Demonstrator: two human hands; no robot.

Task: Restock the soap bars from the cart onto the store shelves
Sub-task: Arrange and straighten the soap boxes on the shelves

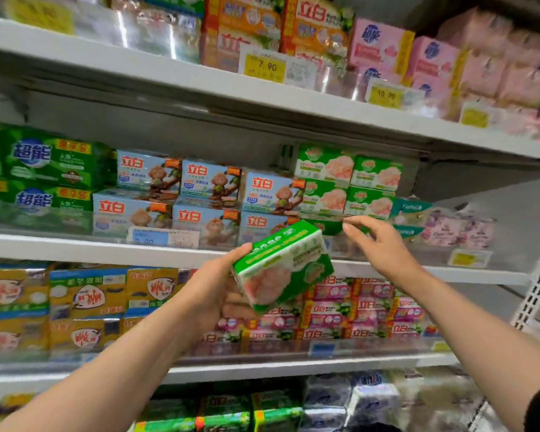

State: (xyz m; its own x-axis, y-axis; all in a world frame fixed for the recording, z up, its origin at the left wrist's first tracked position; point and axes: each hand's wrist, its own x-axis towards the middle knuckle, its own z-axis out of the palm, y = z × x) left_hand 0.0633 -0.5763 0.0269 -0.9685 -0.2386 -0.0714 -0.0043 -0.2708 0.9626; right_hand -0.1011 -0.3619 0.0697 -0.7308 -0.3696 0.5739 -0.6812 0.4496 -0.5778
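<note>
**Green soap pack held up at the middle shelf**

Head view: The left hand [211, 288] holds a green soap pack [282, 266] in front of the shelves, thumb along its upper left edge and fingers [239, 308] curled under its lower side, so the hand grips the pack. The pack is tilted, its top leaning right, and its printed face shows a pink picture on white and green. It hangs in the air just below the edge of the middle shelf [91, 249], in front of the pink packs [365, 307] on the shelf below.

The right hand [384, 244] reaches toward the middle shelf to the right of the pack, apart from it. Its fingers [354, 222] are stretched forward and loose, holding nothing; the tips are at the clear front rail just below the stacked green packs [348, 182]. Whether they touch the rail cannot be told.

Those green packs, of the same print as the held one, stand two wide on the middle shelf, with more partly hidden under them. Left of them stand blue packs [209, 194] with a monkey picture, in two layers, and further left dark green packs [44, 169]. Right of the green stack lie pale purple packs [459, 229].

The top shelf [169, 76] carries orange boxes [278, 29] and pink boxes [418, 57], with yellow price tags [264, 68] on its edge. The lower shelf holds yellow packs [75, 304] at the left.
</note>
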